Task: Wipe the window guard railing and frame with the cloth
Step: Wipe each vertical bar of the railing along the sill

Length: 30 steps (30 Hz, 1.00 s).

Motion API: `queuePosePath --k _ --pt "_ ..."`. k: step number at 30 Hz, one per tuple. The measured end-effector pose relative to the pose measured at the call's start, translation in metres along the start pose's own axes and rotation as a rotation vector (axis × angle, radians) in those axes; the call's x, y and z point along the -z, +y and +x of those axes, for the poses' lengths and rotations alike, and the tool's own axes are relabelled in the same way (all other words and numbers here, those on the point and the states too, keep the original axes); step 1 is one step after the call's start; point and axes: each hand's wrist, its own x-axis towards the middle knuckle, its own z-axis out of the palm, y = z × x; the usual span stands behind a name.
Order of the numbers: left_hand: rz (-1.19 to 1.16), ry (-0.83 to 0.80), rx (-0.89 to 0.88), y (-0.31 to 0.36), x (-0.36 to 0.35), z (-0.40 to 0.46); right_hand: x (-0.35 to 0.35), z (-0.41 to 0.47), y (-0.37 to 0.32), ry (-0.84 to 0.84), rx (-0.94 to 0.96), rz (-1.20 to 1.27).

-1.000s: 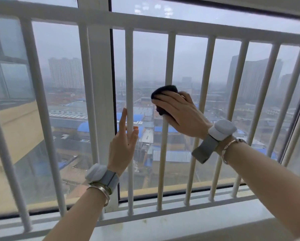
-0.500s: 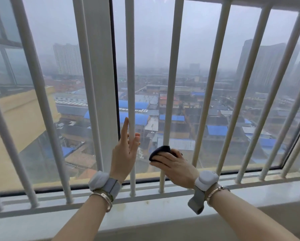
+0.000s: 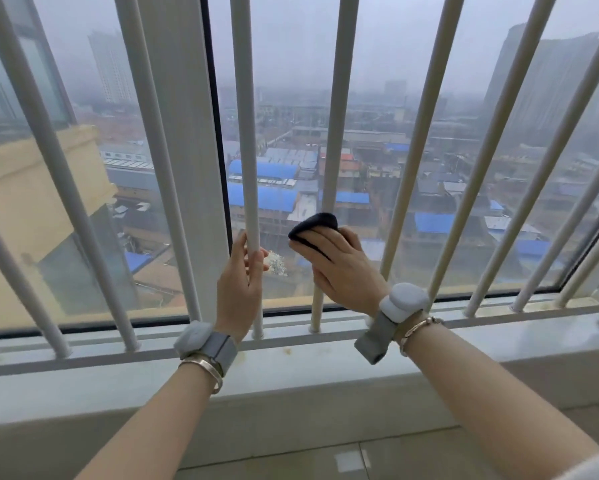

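Wiping one upright bar (image 3: 331, 140) of the white railing, the right hand (image 3: 343, 268) clamps a dark cloth (image 3: 313, 228) around it, fingers folded over the cloth and the bar running behind the palm, low on the bar but above the bottom rail (image 3: 291, 344). The left hand (image 3: 241, 285) grips the next bar to the left (image 3: 248, 133), thumb on one side and fingers curled round the other, apparently for steadying only; it holds no cloth. Step in hand, as I judge it: rubbing this single bar along its length, cloth wrapped partway round. The next move likely calls for sliding the cloth on to the foot of the bar where it meets the bottom rail, keeping the squeeze even so the far side gets touched too, then shifting to the neighbouring bar on the right (image 3: 416, 161). Several bars to the right and left, the wide frame post (image 3: 187, 161) and the sill (image 3: 499, 337) remain to be done, so the task looks far from finished; brownish stains show on the sill ledge near the bar feet. Both wrists carry a grey strap with a pale pod and a thin metal bangle. Brands, labels, writing: none readable anywhere, not on the wrist straps, cloth or frame. Outside the glass, hazy rooftops, no legible signs.
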Motion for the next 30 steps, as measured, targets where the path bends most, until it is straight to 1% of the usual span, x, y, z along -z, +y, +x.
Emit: queuePosePath --k 3,7,11,13,16,18,20,22,24,26,28,29,30 --pt "0.007 0.017 -0.012 -0.004 -0.005 -0.003 -0.037 -0.033 -0.019 -0.08 -0.048 0.02" --pt "0.024 0.019 -0.048 -0.006 -0.005 -0.002 -0.058 -0.059 -0.033 -0.213 -0.071 0.03" --pt "0.035 0.027 -0.042 -0.004 -0.005 -0.002 -0.076 -0.086 -0.046 -0.383 -0.04 0.057" --pt "0.056 0.01 -0.047 -0.004 -0.003 -0.002 -0.08 -0.095 -0.048 -0.409 -0.009 0.064" --pt "0.15 0.02 -0.086 0.001 0.002 -0.002 -0.071 -0.095 -0.038 -0.379 0.084 0.179" --pt "0.243 0.107 -0.128 0.009 0.005 -0.001 -0.057 -0.089 -0.028 -0.352 0.119 0.279" --pt "0.307 0.199 -0.208 0.02 0.008 -0.004 -0.036 -0.084 -0.022 -0.329 0.132 0.327" --pt "0.33 0.255 -0.374 0.036 0.011 0.002 -0.009 -0.077 -0.011 -0.255 0.152 0.316" --pt "0.347 0.228 -0.516 0.049 0.009 0.01 0.015 -0.067 -0.001 -0.173 0.143 0.302" --pt "0.299 0.224 -0.627 0.076 0.004 0.029 0.053 -0.051 0.016 -0.072 0.099 0.274" --pt "0.264 0.173 -0.652 0.101 -0.001 0.05 0.084 -0.033 0.029 0.019 0.059 0.26" --pt "0.248 0.183 -0.678 0.121 -0.004 0.069 0.107 -0.019 0.042 0.091 0.06 0.208" --pt "0.237 0.182 -0.678 0.128 -0.004 0.077 0.119 -0.012 0.048 0.132 0.067 0.103"
